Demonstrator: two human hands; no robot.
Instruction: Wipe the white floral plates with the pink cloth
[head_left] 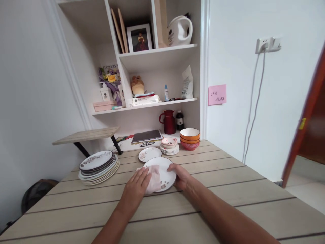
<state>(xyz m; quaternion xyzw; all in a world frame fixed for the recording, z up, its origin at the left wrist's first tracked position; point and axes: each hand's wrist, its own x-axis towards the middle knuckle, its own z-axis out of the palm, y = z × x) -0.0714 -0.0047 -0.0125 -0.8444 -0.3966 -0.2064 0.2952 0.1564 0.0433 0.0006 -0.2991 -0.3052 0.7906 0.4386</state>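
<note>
table point(241, 193) with a plate point(169, 174) in hand

the pale table, crossed by dark lines, spreads over the lower view. behind it rises a white shelf point(157, 61). a stack of plates point(98, 169) stands well to the left on the table. the plate in hand, white with small flowers, is at the middle, just in front of another flowered plate point(149, 154); whether it touches the wood, i cannot tell. the left hand point(137, 186) lies over its left side, fingers close together on a pink cloth point(155, 181); its thumb is hidden, so i cannot tell if it pinches. the right hand point(180, 177) holds the right edge, thumb on top. farther back, stacked bowls point(190, 139) stand beside small dishes point(170, 148).
</note>
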